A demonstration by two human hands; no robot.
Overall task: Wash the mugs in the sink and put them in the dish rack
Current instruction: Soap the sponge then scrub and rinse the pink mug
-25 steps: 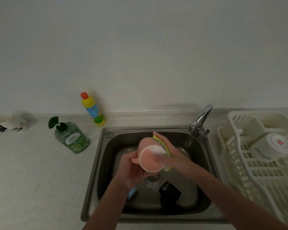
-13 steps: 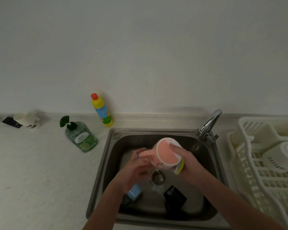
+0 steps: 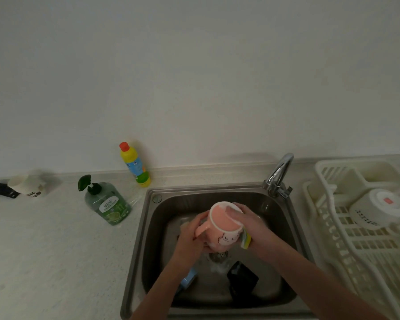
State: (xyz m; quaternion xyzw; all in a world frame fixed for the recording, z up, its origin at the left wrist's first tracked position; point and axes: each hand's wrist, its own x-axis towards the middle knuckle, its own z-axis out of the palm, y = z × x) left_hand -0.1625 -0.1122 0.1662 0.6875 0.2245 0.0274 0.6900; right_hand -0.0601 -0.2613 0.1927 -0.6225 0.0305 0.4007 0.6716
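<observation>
- A pink mug (image 3: 224,224), tipped with its base toward the camera, is held above the sink (image 3: 273,229), over the drain.
- The left hand (image 3: 191,241) grips its handle; the right hand (image 3: 252,224) clasps a yellow sponge (image 3: 246,239) against the mug's side, fingers over the base rim.
- To scrub well, the left hand should likely turn the mug steadily while the sponge sweeps wall, rim and inside.
- A blue mug (image 3: 188,279) and a black mug (image 3: 241,279) wait in the basin.
- A white mug (image 3: 376,209) lies upturned in the rack (image 3: 346,245) on the bench (image 3: 56,250).
</observation>
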